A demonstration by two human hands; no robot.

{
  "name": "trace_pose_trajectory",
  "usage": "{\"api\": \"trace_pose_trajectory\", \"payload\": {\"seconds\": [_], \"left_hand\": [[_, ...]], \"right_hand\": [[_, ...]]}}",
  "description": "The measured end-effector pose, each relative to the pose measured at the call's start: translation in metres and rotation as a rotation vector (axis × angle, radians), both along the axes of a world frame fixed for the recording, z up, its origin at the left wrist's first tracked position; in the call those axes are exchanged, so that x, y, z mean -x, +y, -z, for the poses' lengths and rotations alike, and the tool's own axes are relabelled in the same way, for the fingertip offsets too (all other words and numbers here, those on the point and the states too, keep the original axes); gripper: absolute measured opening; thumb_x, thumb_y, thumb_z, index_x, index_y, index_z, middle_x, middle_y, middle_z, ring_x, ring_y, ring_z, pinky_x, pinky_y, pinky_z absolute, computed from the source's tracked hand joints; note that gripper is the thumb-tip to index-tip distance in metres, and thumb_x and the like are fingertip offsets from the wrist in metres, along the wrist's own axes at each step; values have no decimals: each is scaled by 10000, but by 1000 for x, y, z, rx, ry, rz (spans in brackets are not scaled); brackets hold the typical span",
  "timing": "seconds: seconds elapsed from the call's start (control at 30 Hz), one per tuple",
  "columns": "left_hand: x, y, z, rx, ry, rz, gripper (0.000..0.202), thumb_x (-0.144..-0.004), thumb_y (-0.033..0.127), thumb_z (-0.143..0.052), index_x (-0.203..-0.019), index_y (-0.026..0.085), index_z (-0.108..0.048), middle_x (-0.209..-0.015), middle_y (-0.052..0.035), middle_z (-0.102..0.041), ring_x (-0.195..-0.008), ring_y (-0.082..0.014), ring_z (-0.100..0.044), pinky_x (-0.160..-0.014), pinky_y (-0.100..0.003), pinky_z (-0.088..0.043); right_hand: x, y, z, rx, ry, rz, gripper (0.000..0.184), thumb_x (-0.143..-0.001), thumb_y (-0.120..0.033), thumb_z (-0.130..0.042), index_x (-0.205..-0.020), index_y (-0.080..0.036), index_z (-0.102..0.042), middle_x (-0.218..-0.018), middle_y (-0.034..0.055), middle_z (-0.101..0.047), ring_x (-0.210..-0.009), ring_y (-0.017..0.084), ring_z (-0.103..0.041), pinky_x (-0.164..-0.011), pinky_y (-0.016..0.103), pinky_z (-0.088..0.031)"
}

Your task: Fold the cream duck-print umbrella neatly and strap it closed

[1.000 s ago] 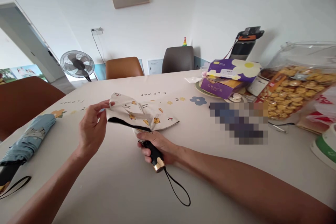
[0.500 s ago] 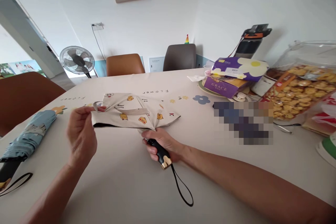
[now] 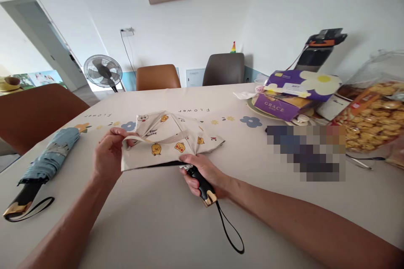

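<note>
honestly, the duck-print umbrella is held low over the table; right hand clamped on its handle, left hand pinching the strap; loose folds could spring out if that pinch slips

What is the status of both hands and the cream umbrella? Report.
Left hand pinches canopy edge of cream duck-print fabric umbrella. Right hand grips its black handle. Light-blue folded fabric umbrella lies apart, by the left arm.
</note>
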State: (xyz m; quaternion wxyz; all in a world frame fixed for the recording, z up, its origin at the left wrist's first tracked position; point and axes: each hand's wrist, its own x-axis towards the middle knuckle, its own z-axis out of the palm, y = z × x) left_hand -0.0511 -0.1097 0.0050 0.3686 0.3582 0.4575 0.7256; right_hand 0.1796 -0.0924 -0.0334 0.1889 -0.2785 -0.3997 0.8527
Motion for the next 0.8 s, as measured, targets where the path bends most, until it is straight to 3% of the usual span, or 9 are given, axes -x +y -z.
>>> {"api": "trace_pose_trajectory", "payload": {"seconds": [0.07,0.17,0.3,0.43,0.57,0.67,0.73,0.8], "left_hand": [[8,5,1,18,-52,-108,55,-611,141,-523,-643,177,-548,-480,38,-461,-629,-151,-595,-701,-284,-493],[17,13,6,75,-95,-186,63,-633,162,-571,-696,171,-569,-607,23,-563,-693,-147,-604,-782,-333,-498],[13,20,19,267,-55,-2,243,-658,350,-681,-767,148,-599,-821,-50,-638,-823,-178,-609,-742,-329,-514],[1,26,30,392,-48,135,369,-635,462,-699,-778,130,-620,-732,-30,-617,-609,-115,-567,-554,-229,-472],[0,33,28,278,-86,-36,296,-592,388,-747,-711,161,-598,-587,47,-536,-491,-65,-478,-461,-174,-396],[6,37,21,132,-64,-180,227,-652,354,-709,-688,162,-593,-599,48,-545,-504,-58,-476,-476,-156,-403],[10,38,20,122,-109,-176,148,-690,276,-674,-686,147,-600,-639,21,-580,-534,-71,-506,-512,-167,-431],[14,38,22,235,-182,-99,72,-704,190,-636,-686,127,-606,-669,-13,-603,-552,-91,-531,-526,-188,-448]], "right_hand": [[1,-3,0,-61,-15,22,293,-794,-389,-533,-621,-165,-459,-366,-49,-433,-294,71,-363,-326,199,-355],[2,-7,0,-110,-40,59,279,-784,-362,-541,-605,-170,-445,-355,-52,-428,-288,70,-357,-316,198,-353],[2,-10,1,-142,-31,52,242,-776,-324,-542,-613,-169,-452,-357,-55,-428,-291,71,-348,-309,203,-358],[2,-12,-2,-179,-37,42,216,-762,-284,-541,-605,-171,-446,-350,-58,-421,-283,76,-350,-297,209,-354],[2,-14,-6,-194,-64,36,214,-736,-271,-557,-592,-174,-432,-350,-67,-409,-272,78,-360,-285,208,-350],[2,-14,-6,-202,-77,38,217,-729,-283,-561,-593,-177,-429,-347,-66,-415,-269,82,-372,-288,209,-355],[3,-14,-5,-212,-88,45,224,-727,-296,-566,-598,-180,-426,-344,-63,-423,-270,88,-382,-289,210,-356],[2,-14,-5,-217,-95,46,233,-728,-311,-571,-600,-181,-425,-342,-60,-429,-269,91,-387,-286,211,-352]]}}
